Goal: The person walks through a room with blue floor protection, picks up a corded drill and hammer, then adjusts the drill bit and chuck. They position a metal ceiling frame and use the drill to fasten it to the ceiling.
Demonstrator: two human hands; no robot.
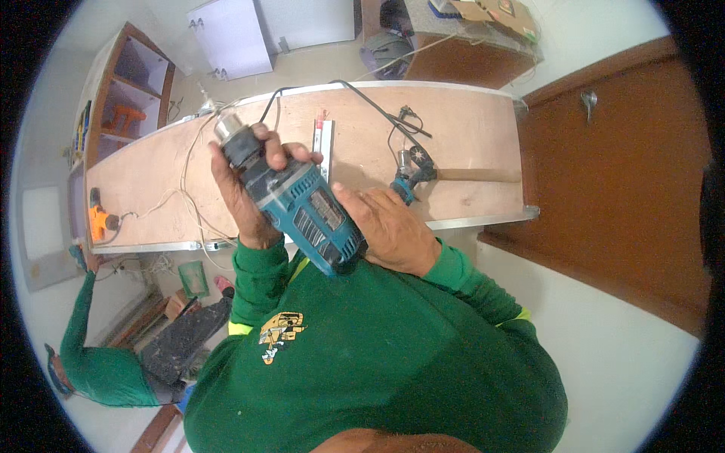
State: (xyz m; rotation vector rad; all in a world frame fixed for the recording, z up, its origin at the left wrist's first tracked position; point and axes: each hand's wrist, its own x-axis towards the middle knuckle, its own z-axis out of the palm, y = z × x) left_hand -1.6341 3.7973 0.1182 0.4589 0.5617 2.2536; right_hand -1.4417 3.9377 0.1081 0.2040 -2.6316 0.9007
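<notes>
Above a long plywood-topped table, I hold a blue and grey power drill, tilted with its metal chuck toward the upper left. My left hand is closed around the front of the drill behind the chuck, fingers curled over the top. Against the rear of the blue body lies my right hand, closed on its right side; the thumb is hidden. Just beyond the right hand, a second blue drill lies on the table, partly covered by that hand. A black cable loops behind the held drill.
Metal drawer slides lie on the table. A pale cord crosses its left part, near an orange power tool. A co-worker is at lower left, one arm raised. A brown door stands at right.
</notes>
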